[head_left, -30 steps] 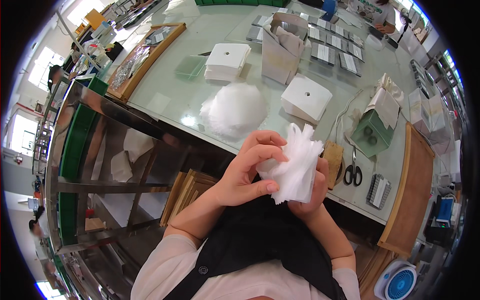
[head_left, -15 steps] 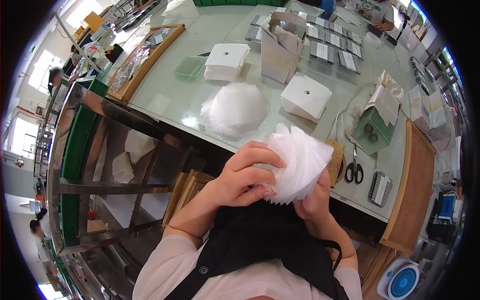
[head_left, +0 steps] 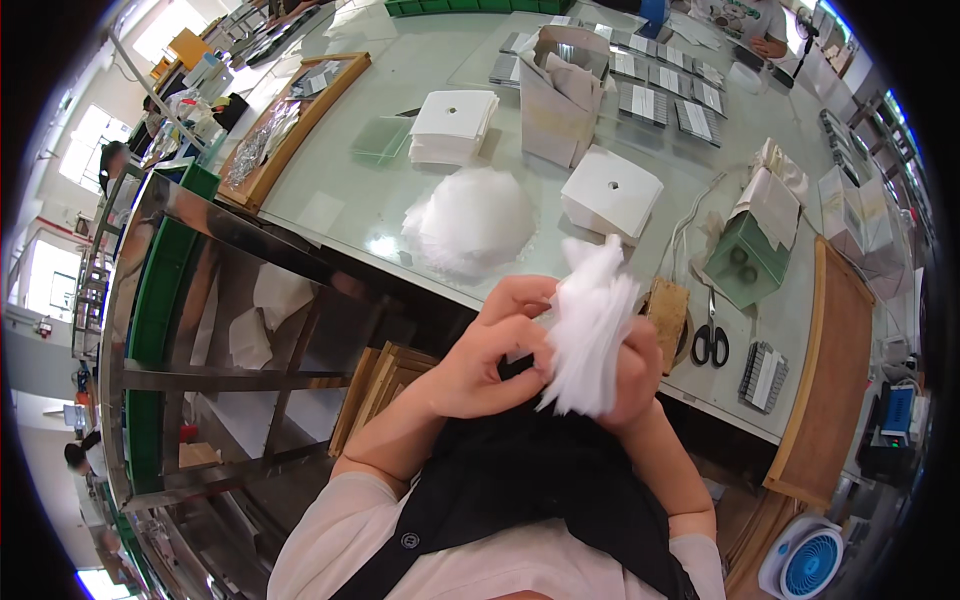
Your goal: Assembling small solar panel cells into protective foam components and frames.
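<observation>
A fanned bundle of thin white sheets (head_left: 592, 335) is held upright between both hands, above the table's front edge. From its left side, my left hand (head_left: 498, 352) pinches the bundle with thumb and curled fingers. My right hand (head_left: 637, 372) grips its right side, and the sheets hide some of those fingers. Just beyond lies a loose round pile of similar white sheets (head_left: 470, 222). Behind the bundle to the right stands a stack of white square cards (head_left: 612, 192) with a hole in the top. Another such stack (head_left: 453, 127) is farther back on the left.
Black-handled scissors (head_left: 711, 343) lie to the right, near a green box (head_left: 747, 255) and a small grey slide pack (head_left: 763, 377). A white paper-lined container (head_left: 560, 110) stands mid-table. Wooden trays (head_left: 285, 130) flank the table; a co-worker's hand (head_left: 768, 47) is at the far right.
The bundle has turned from its broad face toward a narrower, edge-on view, with its sheets spreading. Both hands have shifted slightly with it and still grip it.
</observation>
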Action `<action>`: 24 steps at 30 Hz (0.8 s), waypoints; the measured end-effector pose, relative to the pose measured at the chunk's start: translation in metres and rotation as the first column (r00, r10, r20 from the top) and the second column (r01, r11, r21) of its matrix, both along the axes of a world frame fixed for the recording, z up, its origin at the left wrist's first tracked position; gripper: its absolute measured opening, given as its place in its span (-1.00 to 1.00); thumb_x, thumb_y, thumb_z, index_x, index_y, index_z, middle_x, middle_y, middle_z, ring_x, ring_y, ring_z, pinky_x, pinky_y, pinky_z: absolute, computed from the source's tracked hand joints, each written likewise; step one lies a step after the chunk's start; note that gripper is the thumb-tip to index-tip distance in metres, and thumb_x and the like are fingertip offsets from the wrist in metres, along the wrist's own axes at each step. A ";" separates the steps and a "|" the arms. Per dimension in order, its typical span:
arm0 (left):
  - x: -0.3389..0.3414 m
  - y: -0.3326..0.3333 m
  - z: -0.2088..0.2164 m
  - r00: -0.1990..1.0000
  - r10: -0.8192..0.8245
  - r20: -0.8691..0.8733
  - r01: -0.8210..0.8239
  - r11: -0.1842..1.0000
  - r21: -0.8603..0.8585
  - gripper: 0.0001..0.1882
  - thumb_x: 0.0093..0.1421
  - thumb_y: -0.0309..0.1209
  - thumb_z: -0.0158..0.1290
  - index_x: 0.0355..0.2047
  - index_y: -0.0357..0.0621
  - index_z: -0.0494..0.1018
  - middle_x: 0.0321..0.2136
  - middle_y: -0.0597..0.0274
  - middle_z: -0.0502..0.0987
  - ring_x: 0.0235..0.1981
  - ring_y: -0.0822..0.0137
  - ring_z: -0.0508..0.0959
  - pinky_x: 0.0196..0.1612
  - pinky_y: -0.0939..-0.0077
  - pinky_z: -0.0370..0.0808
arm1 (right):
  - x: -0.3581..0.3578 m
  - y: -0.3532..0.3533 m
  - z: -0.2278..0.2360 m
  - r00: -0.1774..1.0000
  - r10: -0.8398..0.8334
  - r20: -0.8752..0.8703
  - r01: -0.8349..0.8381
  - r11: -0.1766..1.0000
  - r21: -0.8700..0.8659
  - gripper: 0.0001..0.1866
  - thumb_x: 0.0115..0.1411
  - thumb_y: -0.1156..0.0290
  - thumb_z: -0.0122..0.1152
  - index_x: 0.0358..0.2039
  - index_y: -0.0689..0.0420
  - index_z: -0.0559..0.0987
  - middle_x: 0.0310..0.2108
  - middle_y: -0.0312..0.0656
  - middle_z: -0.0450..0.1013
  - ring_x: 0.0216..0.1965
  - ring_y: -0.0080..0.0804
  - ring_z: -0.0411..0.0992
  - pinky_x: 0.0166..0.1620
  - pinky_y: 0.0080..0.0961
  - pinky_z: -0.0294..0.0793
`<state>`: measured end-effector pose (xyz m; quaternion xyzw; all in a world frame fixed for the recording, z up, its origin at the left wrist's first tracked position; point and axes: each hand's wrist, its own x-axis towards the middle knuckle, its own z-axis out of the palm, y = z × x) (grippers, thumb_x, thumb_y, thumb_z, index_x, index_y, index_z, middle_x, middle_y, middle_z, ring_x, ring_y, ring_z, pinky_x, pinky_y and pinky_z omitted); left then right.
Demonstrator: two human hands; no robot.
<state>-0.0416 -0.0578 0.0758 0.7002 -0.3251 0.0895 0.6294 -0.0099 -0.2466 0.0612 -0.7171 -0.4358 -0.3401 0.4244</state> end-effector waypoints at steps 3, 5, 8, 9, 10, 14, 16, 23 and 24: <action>-0.005 -0.009 0.002 0.999 0.043 -0.008 -0.043 0.999 -0.028 -0.58 0.00 -0.69 0.08 -0.12 -0.11 0.32 0.07 0.06 0.17 0.01 0.25 0.31 0.09 0.35 0.28 | -0.002 -0.001 -0.005 0.995 -0.029 -0.098 0.032 0.999 0.037 -0.64 -0.05 0.52 0.34 -0.26 0.22 0.39 -0.37 -0.07 0.40 -0.48 -0.19 0.39 -0.49 -0.42 0.38; -0.010 -0.014 0.003 0.986 0.054 -0.160 -0.081 0.982 -0.168 -0.59 0.00 -0.70 0.08 -0.13 -0.10 0.33 0.04 0.06 0.19 -0.02 0.23 0.32 0.07 0.36 0.30 | -0.003 -0.001 -0.005 0.988 -0.042 -0.148 0.050 0.997 0.053 -0.67 -0.03 0.55 0.31 -0.26 0.23 0.39 -0.37 -0.07 0.40 -0.49 -0.19 0.39 -0.48 -0.42 0.37; -0.010 -0.012 0.004 0.958 0.047 -0.281 -0.113 0.968 -0.224 -0.61 -0.02 -0.71 0.10 -0.17 -0.11 0.37 -0.08 0.08 0.27 -0.08 0.19 0.35 0.02 0.40 0.32 | -0.004 0.001 0.002 0.943 0.078 -0.324 -0.019 0.983 0.182 -0.74 0.01 0.58 0.23 -0.28 0.23 0.39 -0.38 -0.07 0.40 -0.47 -0.17 0.38 -0.39 -0.41 0.38; -0.007 -0.006 0.005 0.983 0.111 -0.145 -0.122 0.990 -0.072 -0.61 -0.03 -0.70 0.12 -0.18 -0.11 0.38 -0.13 0.10 0.28 -0.11 0.18 0.36 -0.01 0.42 0.33 | -0.008 0.002 0.005 0.903 0.110 -0.416 -0.019 0.976 0.218 -0.74 0.02 0.59 0.21 -0.25 0.24 0.40 -0.36 -0.07 0.40 -0.41 -0.18 0.40 -0.33 -0.41 0.39; -0.005 -0.003 0.005 0.988 0.152 0.002 -0.151 0.985 0.079 -0.62 -0.03 -0.70 0.13 -0.19 -0.11 0.39 -0.17 0.12 0.30 -0.14 0.16 0.37 -0.04 0.44 0.34 | -0.012 0.003 0.006 0.852 0.145 -0.502 -0.015 0.967 0.254 -0.74 0.04 0.60 0.18 -0.22 0.25 0.41 -0.35 -0.06 0.41 -0.36 -0.18 0.42 -0.28 -0.41 0.40; 0.000 -0.003 -0.004 0.975 0.154 0.161 -0.173 0.979 0.105 -0.65 -0.02 -0.65 0.17 -0.21 -0.09 0.40 -0.21 0.16 0.31 -0.18 0.17 0.37 -0.08 0.39 0.34 | -0.017 0.007 -0.001 0.685 0.270 -0.676 0.033 0.916 0.400 -0.65 0.05 0.58 0.18 -0.11 0.27 0.42 -0.27 -0.09 0.43 -0.21 -0.27 0.44 -0.16 -0.44 0.41; 0.004 -0.002 -0.009 0.926 0.149 0.347 -0.198 0.974 0.113 -0.69 -0.01 -0.61 0.20 -0.25 -0.07 0.43 -0.23 0.15 0.30 -0.21 0.15 0.37 -0.09 0.30 0.34 | -0.014 0.008 0.001 0.554 0.389 -0.736 0.010 0.881 0.473 -0.57 0.06 0.54 0.21 -0.03 0.30 0.41 -0.20 -0.12 0.44 -0.11 -0.35 0.43 -0.05 -0.49 0.37; -0.003 -0.010 -0.019 0.999 0.007 -0.045 -0.026 0.898 -0.440 -0.19 -0.04 -0.30 0.36 0.12 -0.15 0.13 0.06 0.14 0.13 0.10 0.27 0.20 0.13 0.37 0.18 | -0.012 0.009 -0.010 0.607 0.350 -0.713 0.037 0.884 0.466 -0.56 0.03 0.51 0.28 -0.06 0.28 0.41 -0.19 -0.12 0.45 -0.13 -0.27 0.45 -0.05 -0.43 0.40; -0.005 -0.008 -0.019 0.999 0.008 -0.045 -0.027 0.898 -0.439 -0.19 -0.04 -0.30 0.36 0.12 -0.15 0.13 0.06 0.14 0.13 0.10 0.27 0.20 0.13 0.37 0.18 | -0.010 0.008 -0.006 0.823 0.209 -0.528 -0.012 0.936 0.352 -0.58 0.01 0.50 0.32 -0.12 0.27 0.40 -0.22 -0.09 0.45 -0.17 -0.19 0.45 -0.10 -0.38 0.42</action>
